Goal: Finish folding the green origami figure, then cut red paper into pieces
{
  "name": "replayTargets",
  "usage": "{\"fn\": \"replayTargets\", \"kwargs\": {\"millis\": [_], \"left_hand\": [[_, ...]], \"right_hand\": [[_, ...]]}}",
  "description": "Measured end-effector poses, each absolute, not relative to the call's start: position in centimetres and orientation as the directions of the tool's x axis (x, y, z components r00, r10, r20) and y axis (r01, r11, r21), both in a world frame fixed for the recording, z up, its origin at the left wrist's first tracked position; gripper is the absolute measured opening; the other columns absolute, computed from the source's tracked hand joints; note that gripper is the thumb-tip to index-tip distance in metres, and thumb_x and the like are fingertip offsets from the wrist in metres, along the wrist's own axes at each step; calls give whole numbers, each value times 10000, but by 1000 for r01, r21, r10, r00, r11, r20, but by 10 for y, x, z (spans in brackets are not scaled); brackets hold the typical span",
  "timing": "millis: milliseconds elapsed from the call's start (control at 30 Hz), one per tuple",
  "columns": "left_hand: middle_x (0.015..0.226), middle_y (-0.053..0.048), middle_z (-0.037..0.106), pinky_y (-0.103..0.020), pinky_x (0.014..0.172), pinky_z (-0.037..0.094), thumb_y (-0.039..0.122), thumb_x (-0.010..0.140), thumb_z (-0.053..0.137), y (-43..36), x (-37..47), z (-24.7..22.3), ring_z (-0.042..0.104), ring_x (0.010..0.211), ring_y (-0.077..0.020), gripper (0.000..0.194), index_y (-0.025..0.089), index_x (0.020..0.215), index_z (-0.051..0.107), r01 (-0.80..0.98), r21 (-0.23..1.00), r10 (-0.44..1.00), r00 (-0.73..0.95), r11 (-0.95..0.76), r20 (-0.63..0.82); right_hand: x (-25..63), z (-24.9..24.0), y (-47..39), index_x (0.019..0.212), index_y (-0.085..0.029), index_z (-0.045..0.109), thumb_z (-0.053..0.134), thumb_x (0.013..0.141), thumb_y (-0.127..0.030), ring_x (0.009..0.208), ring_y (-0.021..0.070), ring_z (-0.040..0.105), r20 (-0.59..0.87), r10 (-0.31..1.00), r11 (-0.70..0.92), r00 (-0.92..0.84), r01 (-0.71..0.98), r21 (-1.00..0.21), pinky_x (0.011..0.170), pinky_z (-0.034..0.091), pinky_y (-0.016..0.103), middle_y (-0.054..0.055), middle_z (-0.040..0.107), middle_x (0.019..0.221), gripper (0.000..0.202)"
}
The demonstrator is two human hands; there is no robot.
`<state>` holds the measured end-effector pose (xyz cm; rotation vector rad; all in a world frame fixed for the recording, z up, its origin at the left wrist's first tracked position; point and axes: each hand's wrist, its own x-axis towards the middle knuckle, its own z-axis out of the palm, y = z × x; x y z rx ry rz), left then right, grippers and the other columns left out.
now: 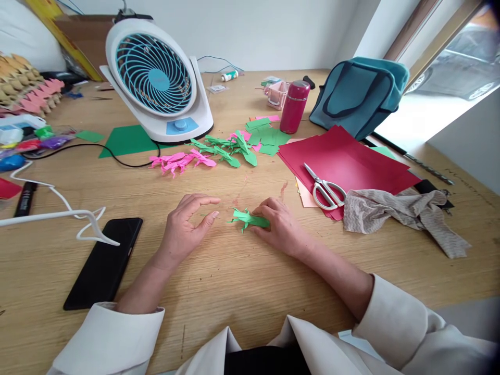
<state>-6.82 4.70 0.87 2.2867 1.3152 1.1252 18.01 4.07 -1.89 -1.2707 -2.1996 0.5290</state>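
The right hand (277,226) pinches a green folded-paper figure (250,220) at its three-o'clock end; the left hand (187,224) is empty, open at nine. Feather-light, it probably creases easily, so the broad body, not the thin legs, suits gripping.

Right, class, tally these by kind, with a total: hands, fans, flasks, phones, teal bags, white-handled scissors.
Hands: 2 (left hand, right hand)
Fan: 1
Flask: 1
Phone: 1
Teal bag: 1
White-handled scissors: 1
Total: 7
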Motion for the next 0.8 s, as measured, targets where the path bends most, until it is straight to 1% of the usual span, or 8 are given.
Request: {"fn": "replayTargets", "kwargs": {"millis": [200,300,400,500,567,700,800], "left_hand": [[1038,-44,702,-365,946,478,234,882,599,47,-68,8,638,1028,-214,165,219,1031,671,613,578,831,270,-538,487],[1041,-44,701,-356,950,477,246,884,603,47,-70,7,641,1026,-205,156,212,1022,668,618,602,848,227,-505,478],[1049,-42,706,-349,974,471,276,890,596,50,-73,-2,647,1034,-196,162,206,1018,667,590,704,902,102,-395,420],[1010,-55,725,-345,945,501,325,879,599,54,-76,-15,672,992,-196,193,183,992,665,458,855,955,-43,-243,295],[984,-65,734,-349,919,519,347,853,618,57,-77,-24,683,961,-201,216,172,969,668,391,903,970,-86,-177,227],[950,-65,742,-353,902,526,347,824,628,60,-76,-31,689,935,-204,215,176,945,679,356,922,972,-114,-151,204],[930,-60,743,-347,886,525,335,819,622,59,-75,-31,691,916,-204,198,178,922,685,368,919,973,-119,-140,196]], "right_hand": [[176,-22,38,1001,-193,658,686,832,-224,979,250,591,271,880,476,-391,707,-523,895,466,410,99,624,1020,175],[175,-24,38,973,-200,658,660,842,-215,963,241,591,288,886,464,-364,697,-547,878,472,404,89,622,998,131],[175,-25,40,941,-209,654,652,843,-206,950,229,588,322,893,449,-314,662,-601,860,486,391,79,610,975,99],[175,-26,45,954,-209,653,663,834,-195,942,221,589,366,896,440,-252,617,-652,853,498,382,81,600,987,121],[174,-27,50,955,-216,656,671,826,-185,944,222,591,388,895,438,-221,610,-660,871,493,391,79,600,986,134],[162,-27,70,943,-218,675,688,827,-232,976,242,589,401,888,436,-224,682,-587,903,460,415,84,613,995,117],[146,-26,94,960,-212,690,685,842,-291,1018,258,576,367,907,386,-208,759,-524,904,438,419,89,620,1040,142]]}}
